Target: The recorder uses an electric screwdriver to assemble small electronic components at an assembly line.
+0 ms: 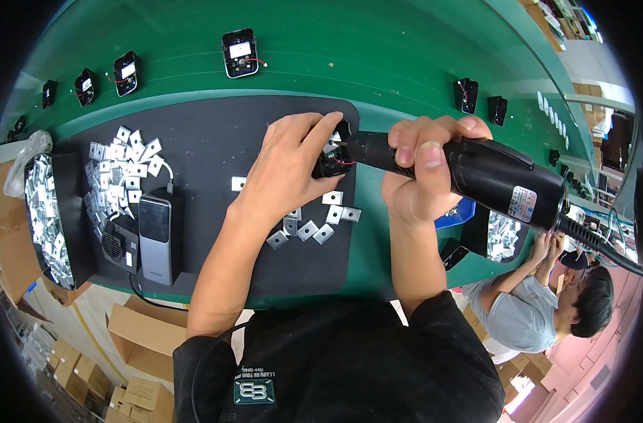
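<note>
At the far left: we record an open-topped black box (76, 211) heaped with small square silver metal plates.
Dark grey mat (208, 141), left part: we find a loose pile of similar plates (117, 173) beside a grey oblong device (157, 240).
Our left hand (282, 158): thumb and forefinger straddle and hold a black plastic housing (328, 169) at the mat's right edge; a slack hold could let it twist under torque.
Loose holed plates (333, 199): scattered just below that hand; we judge a forearm drag could sweep them off.
Thin red wire (347, 163): exposed at the housing; a slipping tip could nick or trap it.
Our right hand (427, 155): wrapped around a black corded power driver (501, 176), nose at the housing; we cannot tell whether its tip is seated. Tilt could cause slipping.
Blue plastic tray (465, 213): partly behind our right forearm; contents unclear to us.
</note>
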Demonstrator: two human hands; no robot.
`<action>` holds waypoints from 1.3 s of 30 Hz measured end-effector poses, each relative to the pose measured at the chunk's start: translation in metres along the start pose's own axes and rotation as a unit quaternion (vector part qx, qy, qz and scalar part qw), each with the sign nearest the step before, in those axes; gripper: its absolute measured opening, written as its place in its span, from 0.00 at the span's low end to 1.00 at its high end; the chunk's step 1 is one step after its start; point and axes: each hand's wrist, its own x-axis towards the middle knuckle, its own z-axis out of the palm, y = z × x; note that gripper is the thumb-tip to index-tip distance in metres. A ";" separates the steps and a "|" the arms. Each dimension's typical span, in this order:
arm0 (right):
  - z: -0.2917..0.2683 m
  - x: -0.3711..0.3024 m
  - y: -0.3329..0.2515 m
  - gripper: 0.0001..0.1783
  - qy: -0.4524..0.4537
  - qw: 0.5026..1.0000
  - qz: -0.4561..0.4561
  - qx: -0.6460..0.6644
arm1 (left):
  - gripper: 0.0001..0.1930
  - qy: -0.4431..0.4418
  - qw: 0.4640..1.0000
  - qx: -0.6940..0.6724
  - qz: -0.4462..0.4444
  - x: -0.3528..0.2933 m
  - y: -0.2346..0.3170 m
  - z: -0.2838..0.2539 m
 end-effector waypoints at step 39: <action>-0.006 0.000 0.001 0.21 -0.149 0.987 0.021 -0.048 | 0.34 0.015 1.000 0.014 0.017 0.004 0.004 0.002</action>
